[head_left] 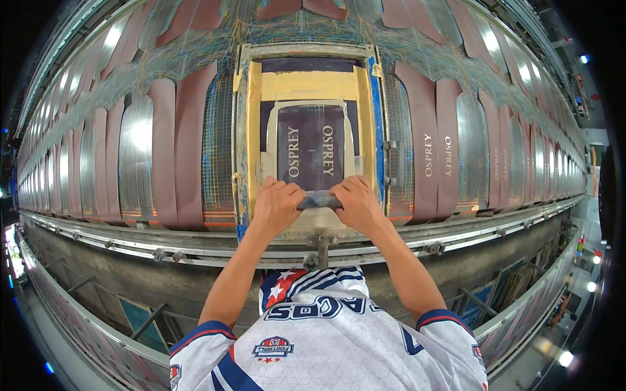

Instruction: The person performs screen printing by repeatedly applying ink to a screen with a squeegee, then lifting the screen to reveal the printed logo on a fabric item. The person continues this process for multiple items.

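Note:
A screen-printing frame point(376, 111) with yellow tape lies on the long printing table in the middle of the view. Its dark stencil window point(312, 148) shows two columns of pale lettering. Across the near end of the screen lies a grey squeegee bar point(318, 199), gripped at its left end by my left hand point(277, 202) and at its right end by my right hand point(354, 199). Both hands have their fingers curled over the bar. Below the frame's near edge is a metal bracket point(323, 247).
Rows of maroon cut pieces point(182, 150) lie on the table either side of the frame, some on the right with pale printing. A metal rail point(469, 238) runs along the near edge. Underneath, leaning screens point(147, 326) sit on racks. My shirt fills the bottom middle.

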Demonstrator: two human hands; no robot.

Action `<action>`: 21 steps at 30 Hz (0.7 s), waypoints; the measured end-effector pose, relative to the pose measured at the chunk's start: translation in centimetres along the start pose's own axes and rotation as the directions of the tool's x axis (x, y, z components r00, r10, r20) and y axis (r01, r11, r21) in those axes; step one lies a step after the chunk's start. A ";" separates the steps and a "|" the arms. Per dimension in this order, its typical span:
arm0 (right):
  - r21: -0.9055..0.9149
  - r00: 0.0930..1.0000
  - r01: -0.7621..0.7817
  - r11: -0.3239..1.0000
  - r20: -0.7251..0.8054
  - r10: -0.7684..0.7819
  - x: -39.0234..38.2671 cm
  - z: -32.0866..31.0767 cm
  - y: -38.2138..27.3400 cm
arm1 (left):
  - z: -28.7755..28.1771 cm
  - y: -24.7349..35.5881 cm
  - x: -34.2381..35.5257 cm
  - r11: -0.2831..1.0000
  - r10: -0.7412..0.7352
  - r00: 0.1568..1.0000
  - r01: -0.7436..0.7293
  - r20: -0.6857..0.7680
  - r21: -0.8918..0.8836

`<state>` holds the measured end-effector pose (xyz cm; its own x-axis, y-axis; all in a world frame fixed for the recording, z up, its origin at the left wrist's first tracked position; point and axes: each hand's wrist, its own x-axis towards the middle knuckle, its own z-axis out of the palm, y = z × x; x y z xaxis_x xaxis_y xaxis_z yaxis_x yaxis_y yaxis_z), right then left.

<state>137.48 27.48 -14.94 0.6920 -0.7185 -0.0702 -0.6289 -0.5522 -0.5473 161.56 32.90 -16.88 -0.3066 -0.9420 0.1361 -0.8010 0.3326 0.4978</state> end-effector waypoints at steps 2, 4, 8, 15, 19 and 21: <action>0.044 0.997 0.028 0.999 -0.067 -0.025 -0.7 -0.7 -0.8 | 0.1 1.3 -1.2 1.000 -0.007 0.999 0.009 -0.049 0.030; 0.092 0.982 0.061 0.994 -0.184 -0.043 -0.6 -2.2 -0.4 | 0.0 1.9 -1.4 0.998 -0.030 0.999 0.032 -0.045 0.046; -0.018 0.701 -0.423 0.906 -0.640 0.314 1.6 -4.8 6.8 | -0.4 2.2 -1.3 0.998 -0.037 0.999 0.038 -0.023 0.052; 0.277 0.570 -0.606 0.745 -0.501 0.651 1.9 -2.4 13.2 | -0.9 1.8 -2.1 0.997 -0.050 0.999 0.049 0.014 0.055; 0.407 0.526 -0.641 0.651 -0.385 0.758 3.7 -5.1 9.1 | -3.0 0.6 -3.8 0.995 -0.095 0.994 0.096 -0.058 0.003; 0.395 0.542 -0.608 0.689 -0.427 0.724 4.1 -4.9 7.8 | -3.5 0.3 -4.4 0.992 -0.124 0.990 0.125 -0.070 0.001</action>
<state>133.67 18.14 -15.41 -0.2313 -0.9698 -0.0778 -0.7136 0.2235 -0.6639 164.51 36.99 -14.35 -0.1683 -0.9768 0.1324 -0.8336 0.2127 0.5097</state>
